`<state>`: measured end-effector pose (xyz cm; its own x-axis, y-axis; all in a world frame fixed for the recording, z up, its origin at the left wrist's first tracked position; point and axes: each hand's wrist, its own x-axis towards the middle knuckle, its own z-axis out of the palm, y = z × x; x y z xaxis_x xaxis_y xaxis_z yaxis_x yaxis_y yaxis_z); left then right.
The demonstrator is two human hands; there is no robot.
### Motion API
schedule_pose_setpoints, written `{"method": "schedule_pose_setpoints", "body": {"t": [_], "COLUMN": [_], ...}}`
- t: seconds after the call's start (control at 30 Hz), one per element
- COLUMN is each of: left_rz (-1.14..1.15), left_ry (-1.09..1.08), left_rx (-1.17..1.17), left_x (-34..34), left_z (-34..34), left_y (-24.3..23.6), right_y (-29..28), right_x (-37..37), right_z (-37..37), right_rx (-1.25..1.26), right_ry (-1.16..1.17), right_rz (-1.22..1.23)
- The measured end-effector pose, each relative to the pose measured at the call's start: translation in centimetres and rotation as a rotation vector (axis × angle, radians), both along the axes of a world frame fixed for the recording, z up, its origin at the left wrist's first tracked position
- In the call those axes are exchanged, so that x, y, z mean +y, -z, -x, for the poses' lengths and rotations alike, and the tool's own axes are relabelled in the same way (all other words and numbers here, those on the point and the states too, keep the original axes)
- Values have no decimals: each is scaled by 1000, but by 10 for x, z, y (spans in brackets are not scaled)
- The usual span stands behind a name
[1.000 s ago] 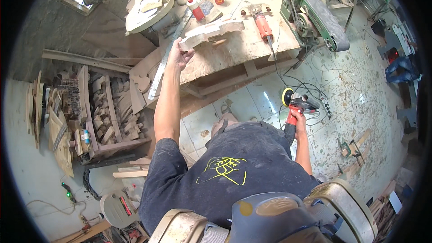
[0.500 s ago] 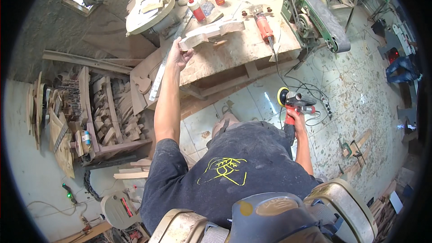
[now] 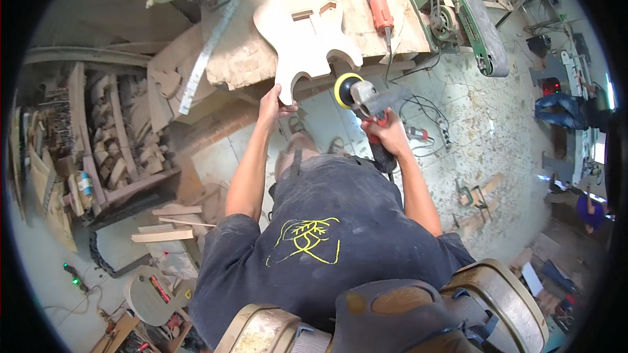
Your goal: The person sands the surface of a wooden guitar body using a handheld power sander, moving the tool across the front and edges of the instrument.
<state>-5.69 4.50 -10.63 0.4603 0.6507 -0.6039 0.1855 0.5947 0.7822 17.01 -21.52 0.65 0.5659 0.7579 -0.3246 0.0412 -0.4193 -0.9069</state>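
My left hand [image 3: 275, 106] grips a pale wooden electric guitar body [image 3: 288, 36] by one of its horns. The body lies face up, partly over the workbench's front edge, with cut-out pockets toward its far end. In my right hand [image 3: 387, 132] is a handheld disc sander [image 3: 365, 97] with a round yellow pad, held off the bench just right of the guitar body. The sander is slightly blurred, and its pad appears apart from the wood. My right fingers wrap round its red and black grip.
On the wooden workbench [image 3: 235, 65] lie a red trim router [image 3: 379, 12] and a long metal straightedge [image 3: 219, 42]. A green belt sander [image 3: 472, 23] stands at the right. Cables [image 3: 425, 108] trail over the floor. Wood offcuts [image 3: 118, 150] fill a rack at left.
The guitar body has turned from edge-on to face up and come nearer. My right hand has brought the sander up and left, close to the body. My view has shifted too.
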Motion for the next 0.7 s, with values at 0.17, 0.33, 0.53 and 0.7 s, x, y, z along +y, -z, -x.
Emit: {"method": "schedule_pose_setpoints", "body": {"t": [0.17,0.33,0.53,0.7], "left_rz": [58,94,109,108], "left_ry": [-63,-33,-24,-38], "left_rx": [-63,-84,-100,-102], "left_x": [-25,-35,-36,-33], "left_z": [-4,-5,-4,-3], "left_y": [50,59,57,65], "right_y": [0,14,40,51], "right_x": [66,100,103,76], "right_z": [-2,2,-9,-10], "right_rx": [-65,-35,-99,-311], "right_ry": [-98,-168,-226,-264], "right_rz": [154,229,340,376]}}
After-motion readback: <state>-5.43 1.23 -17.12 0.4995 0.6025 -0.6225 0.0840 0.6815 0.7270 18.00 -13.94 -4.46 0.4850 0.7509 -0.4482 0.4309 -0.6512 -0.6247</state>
